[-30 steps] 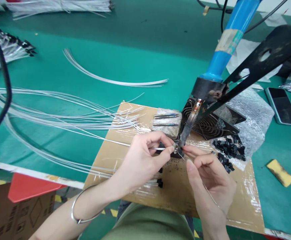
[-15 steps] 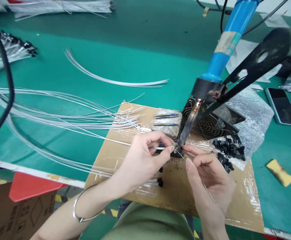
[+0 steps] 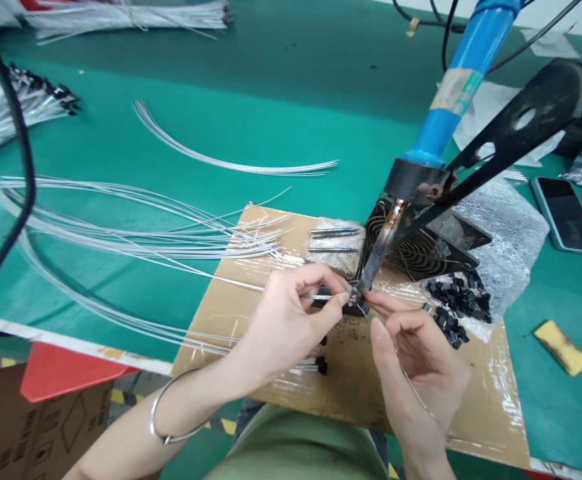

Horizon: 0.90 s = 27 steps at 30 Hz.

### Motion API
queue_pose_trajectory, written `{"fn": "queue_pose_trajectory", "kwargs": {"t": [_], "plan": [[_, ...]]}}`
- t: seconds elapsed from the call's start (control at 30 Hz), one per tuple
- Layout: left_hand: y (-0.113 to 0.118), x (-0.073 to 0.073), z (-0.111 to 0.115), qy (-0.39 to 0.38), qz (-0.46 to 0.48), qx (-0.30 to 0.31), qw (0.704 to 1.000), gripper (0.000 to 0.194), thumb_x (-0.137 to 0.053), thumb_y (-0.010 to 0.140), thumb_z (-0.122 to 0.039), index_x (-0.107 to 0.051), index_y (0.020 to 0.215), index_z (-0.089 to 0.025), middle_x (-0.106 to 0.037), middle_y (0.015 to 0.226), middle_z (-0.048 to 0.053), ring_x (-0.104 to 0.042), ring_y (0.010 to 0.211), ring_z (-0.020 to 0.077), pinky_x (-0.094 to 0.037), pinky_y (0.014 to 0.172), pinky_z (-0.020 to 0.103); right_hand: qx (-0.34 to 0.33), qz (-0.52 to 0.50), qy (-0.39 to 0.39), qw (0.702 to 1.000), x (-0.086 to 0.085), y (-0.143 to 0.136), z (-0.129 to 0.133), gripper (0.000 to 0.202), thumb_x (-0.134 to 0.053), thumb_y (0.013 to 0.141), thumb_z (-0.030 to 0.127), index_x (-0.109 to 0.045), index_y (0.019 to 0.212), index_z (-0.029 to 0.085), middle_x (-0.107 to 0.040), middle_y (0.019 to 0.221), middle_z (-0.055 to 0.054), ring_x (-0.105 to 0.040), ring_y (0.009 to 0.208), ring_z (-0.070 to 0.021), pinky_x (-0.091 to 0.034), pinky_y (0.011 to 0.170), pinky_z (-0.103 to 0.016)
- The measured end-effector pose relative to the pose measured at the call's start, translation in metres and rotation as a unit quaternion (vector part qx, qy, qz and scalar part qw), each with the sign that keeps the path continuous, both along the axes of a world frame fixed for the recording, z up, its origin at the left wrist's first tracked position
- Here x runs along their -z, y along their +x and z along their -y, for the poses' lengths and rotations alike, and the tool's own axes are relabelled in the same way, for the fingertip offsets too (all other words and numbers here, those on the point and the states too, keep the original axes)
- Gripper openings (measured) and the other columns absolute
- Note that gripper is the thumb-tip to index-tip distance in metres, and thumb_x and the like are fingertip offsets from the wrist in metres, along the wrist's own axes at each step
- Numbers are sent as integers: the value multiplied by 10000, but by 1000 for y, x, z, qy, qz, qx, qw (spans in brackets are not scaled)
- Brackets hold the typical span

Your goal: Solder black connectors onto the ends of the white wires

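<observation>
My left hand (image 3: 295,313) pinches a white wire (image 3: 241,285) close to its end, right by the tip of a soldering iron (image 3: 378,250). The iron has a blue handle and is fixed in a black metal stand (image 3: 515,133), tip pointing down. In my right hand (image 3: 415,360) a thin strand of solder wire (image 3: 418,395) runs through the fingers and up to the tip. A small black block (image 3: 323,300) lies under the tip, partly hidden by my fingers. What sits exactly at the joint is too small to make out.
White wires (image 3: 145,243) spread across the left of the brown board (image 3: 491,393). Black connectors (image 3: 458,297) lie on bubble wrap (image 3: 515,233) beside a fan (image 3: 411,247). A phone (image 3: 565,213) and a yellow sponge (image 3: 561,347) are at the right. A black cable (image 3: 21,167) hangs at the left.
The view has shifted very slightly. Both hands stay at the iron tip, and the solder strand by my right palm bends a little differently.
</observation>
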<state>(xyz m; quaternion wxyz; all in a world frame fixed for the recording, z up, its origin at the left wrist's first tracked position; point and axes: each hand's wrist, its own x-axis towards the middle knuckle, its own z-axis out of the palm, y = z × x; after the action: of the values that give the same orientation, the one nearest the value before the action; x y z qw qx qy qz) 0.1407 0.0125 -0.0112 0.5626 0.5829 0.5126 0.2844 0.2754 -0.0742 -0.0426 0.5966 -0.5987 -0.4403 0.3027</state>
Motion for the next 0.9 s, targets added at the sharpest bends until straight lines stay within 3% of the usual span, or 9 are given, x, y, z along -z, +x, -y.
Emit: {"fn": "queue_pose_trajectory", "kwargs": {"t": [0.3,0.9], "plan": [[1,-2,3,17,10,-4,1000,141,-645,796,-270,-678,735,-147,-734,803,75,-627,732,191,-434,641,294,14,58,19,998,1,-1,1,150,-670,911,114,-623,820,224,-789,1145,-71,-752,1082,-200,-560,953,-313],[0,-2,5,30,4,-4,1000,124,-633,805,-250,-674,735,-157,-732,801,61,-640,718,183,-410,588,278,15,63,16,998,1,-2,2,140,-680,902,117,-627,829,224,-790,1158,-69,-755,1081,-204,-563,957,-326]]}}
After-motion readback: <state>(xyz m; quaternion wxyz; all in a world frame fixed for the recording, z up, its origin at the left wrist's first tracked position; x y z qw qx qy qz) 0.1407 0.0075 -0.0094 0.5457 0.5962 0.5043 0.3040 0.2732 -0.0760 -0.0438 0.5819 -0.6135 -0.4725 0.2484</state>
